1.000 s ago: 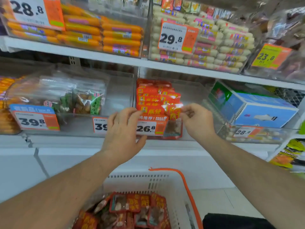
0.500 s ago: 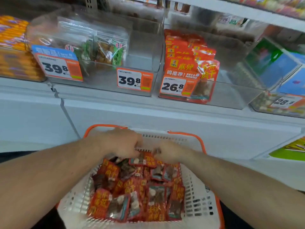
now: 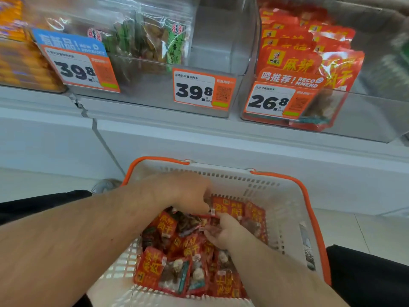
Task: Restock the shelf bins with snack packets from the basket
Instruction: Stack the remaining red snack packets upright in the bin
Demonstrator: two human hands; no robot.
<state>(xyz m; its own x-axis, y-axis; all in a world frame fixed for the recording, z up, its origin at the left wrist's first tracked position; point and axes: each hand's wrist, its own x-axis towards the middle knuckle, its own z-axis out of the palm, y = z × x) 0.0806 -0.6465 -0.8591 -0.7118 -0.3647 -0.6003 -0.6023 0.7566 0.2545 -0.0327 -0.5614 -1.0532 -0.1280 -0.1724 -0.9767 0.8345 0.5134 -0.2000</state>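
A white basket [image 3: 285, 209] with an orange rim holds a heap of red snack packets [image 3: 168, 267]. Both of my hands are down in it. My left hand [image 3: 188, 193] curls over the heap's far edge, its fingers pinching a red packet [image 3: 228, 208]. My right hand [image 3: 223, 233] digs into the middle of the heap with its fingers curled around packets. Above, on the shelf, a clear bin [image 3: 363, 120] with a 26.8 price tag [image 3: 272, 100] holds upright rows of the same red packets [image 3: 290, 60].
A clear bin [image 3: 221, 41] with green-labelled snack bags and two 39.8 tags stands left of the red-packet bin. Orange sausage packs [image 3: 15, 60] fill the far-left bin. A white shelf ledge [image 3: 199, 134] runs below the bins. Black trouser legs flank the basket.
One second ago both hands were up at the red-packet bin. They dropped into the basket, and now they dig deeper among the packets while my view has tilted down and closer.
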